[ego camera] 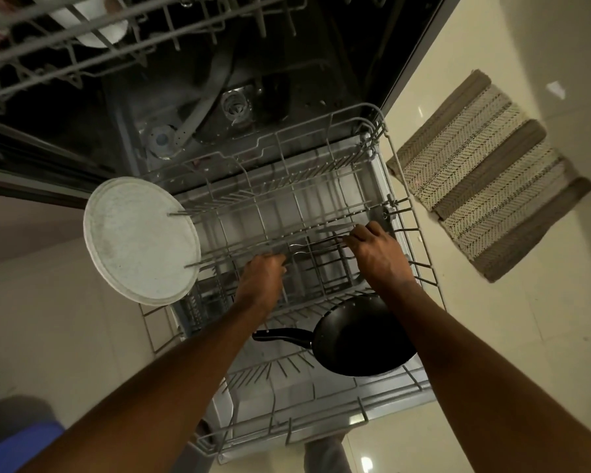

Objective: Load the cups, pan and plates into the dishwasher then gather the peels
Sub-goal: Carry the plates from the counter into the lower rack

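Both the left hand [263, 271] and right hand [377, 249] grip tine rows mid lower rack [420, 268]; the pan [359, 339] lies at its near right, handle pointing left, and a plate [140, 240] stands on edge at the left rim.

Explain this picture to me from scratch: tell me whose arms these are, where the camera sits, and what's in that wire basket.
There is no machine here, only a person. The single picture comes from a wide-angle camera worn on the head, looking down, so the two bare arms reaching away are the wearer's own.

Below is an open dishwasher with its lower rack pulled out over the door. A round white plate stands on edge at the rack's left side. A black pan sits tilted in the near part, handle pointing left.

The left hand and the right hand both reach into the middle of the rack, fingers on the grey wire tines there. Neither carries a dish. Something white sits in the upper rack, top left. A striped mat lies on the floor, right.
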A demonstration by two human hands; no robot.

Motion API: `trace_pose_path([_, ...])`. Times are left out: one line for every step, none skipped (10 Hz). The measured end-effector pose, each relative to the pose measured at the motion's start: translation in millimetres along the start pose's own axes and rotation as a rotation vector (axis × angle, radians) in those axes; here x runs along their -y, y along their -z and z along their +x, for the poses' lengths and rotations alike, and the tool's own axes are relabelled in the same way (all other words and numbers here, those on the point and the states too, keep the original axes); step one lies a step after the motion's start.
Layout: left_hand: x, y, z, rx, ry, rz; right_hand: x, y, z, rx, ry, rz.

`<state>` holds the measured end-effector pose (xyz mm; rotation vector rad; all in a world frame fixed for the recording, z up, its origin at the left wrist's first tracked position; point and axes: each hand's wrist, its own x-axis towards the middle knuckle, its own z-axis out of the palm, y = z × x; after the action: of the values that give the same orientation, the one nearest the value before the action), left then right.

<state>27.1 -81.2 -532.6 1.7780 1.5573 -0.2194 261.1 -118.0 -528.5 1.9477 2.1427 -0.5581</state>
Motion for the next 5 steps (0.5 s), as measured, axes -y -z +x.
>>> trace_pose_path([2.7,-1.3,-1.2,0.044,0.0,0.021,-0.6,1.4,-8.5,0.011,-0.006,0.006])
trace_pose_path([11.8,-9.3,1.2,0.044,-0.065,0.056,0.5,6.1,-16.2,0.032,-0.019,-0.034])
trace_pose_path([-2.0,2.1,-13.1,0.055,-0.037,0.021,2.7,6.8,-20.9,0.031,-0.021,-0.028])
trace_pose_path([-7.8,8.6,-22.7,-0.001,-0.132,0.1,12.4,15.7,-30.2,0.039,-0.038,-0.019])
trace_pose_path([-9.9,17.7,-40.3,0.014,-0.161,0.141,25.8,26.3,-44.7,0.047,-0.034,0.016])
